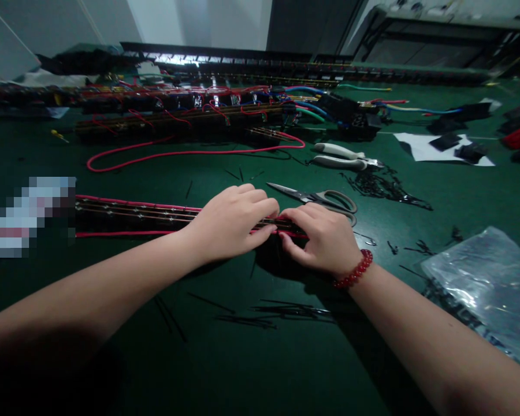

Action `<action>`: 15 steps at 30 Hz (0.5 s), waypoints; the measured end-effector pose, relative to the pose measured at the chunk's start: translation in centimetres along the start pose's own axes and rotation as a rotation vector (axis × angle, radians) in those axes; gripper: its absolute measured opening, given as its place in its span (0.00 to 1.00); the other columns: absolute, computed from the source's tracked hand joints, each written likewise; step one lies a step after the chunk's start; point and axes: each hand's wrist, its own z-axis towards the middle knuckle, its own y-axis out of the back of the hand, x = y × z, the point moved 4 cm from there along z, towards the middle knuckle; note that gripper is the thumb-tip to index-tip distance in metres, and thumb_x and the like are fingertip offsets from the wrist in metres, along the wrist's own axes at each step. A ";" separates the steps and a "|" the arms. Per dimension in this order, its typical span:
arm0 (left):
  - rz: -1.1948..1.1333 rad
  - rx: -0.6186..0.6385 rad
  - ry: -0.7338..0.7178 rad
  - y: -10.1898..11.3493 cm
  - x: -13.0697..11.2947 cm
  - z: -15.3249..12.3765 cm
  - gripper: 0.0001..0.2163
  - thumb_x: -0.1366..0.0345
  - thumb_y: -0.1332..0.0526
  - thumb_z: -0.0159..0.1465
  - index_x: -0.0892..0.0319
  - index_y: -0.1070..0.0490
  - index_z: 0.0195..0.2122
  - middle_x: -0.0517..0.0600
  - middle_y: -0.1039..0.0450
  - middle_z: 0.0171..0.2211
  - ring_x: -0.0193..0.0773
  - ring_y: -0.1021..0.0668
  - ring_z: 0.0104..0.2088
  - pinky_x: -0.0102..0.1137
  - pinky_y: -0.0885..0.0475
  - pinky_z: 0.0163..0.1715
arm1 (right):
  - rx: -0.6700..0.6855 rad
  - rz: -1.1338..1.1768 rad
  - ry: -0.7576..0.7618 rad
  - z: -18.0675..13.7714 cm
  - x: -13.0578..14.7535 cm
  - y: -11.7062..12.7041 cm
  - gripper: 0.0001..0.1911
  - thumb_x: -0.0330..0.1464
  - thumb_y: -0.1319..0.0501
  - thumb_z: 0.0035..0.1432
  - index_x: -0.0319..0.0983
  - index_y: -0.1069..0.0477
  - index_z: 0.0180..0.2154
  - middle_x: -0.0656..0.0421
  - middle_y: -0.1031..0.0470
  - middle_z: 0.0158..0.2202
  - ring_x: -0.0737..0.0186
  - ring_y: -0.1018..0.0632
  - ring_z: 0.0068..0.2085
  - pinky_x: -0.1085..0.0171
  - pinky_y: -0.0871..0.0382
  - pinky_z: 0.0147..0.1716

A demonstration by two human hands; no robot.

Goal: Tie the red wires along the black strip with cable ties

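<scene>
A long dark strip assembly [125, 218] lies across the green table, with brass-coloured rods along its top and a red wire [121, 234] down each long side. My left hand [238, 222] is closed over this assembly near its right end, thumb on the near side. Right beside it, my right hand [320, 238], with a red bead bracelet at the wrist, pinches the same end. The fingertips of both hands almost meet at the red wire. What exactly lies between them is partly hidden. Scissors [329, 199] rest just behind my right hand.
Grey-handled cutters [342, 157] lie beyond the scissors, near a pile of black cable ties [381, 188]. More loose black ties [286, 312] are in front of me. A clear plastic bag [489, 277] is at right. Wired assemblies [177, 115] stretch across the back.
</scene>
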 end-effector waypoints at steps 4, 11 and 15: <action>-0.016 0.174 0.150 0.8 0.8 -0.2 0.16 0.57 0.40 0.65 0.61 0.30 0.50 0.55 0.27 0.47 0.48 0.27 0.49 0.41 0.32 0.50 | -0.004 0.003 0.000 0.0 0.0 0.0 0.16 0.39 0.44 0.59 0.35 0.25 0.40 0.52 0.22 0.33 0.55 0.24 0.34 0.60 0.34 0.32; 0.068 0.317 0.226 1.5 1.4 -0.7 0.18 0.58 0.38 0.62 0.60 0.29 0.51 0.56 0.27 0.50 0.52 0.27 0.52 0.42 0.31 0.52 | -0.015 0.003 0.012 0.2 0.0 0.0 0.16 0.39 0.44 0.59 0.35 0.25 0.40 0.52 0.21 0.33 0.55 0.23 0.34 0.60 0.32 0.31; 0.115 0.408 0.239 1.6 1.9 -1.0 0.19 0.58 0.37 0.60 0.59 0.29 0.51 0.56 0.27 0.49 0.52 0.25 0.50 0.42 0.29 0.50 | -0.008 0.000 0.003 0.1 0.0 0.0 0.16 0.39 0.44 0.59 0.35 0.25 0.40 0.52 0.21 0.33 0.55 0.23 0.34 0.60 0.31 0.31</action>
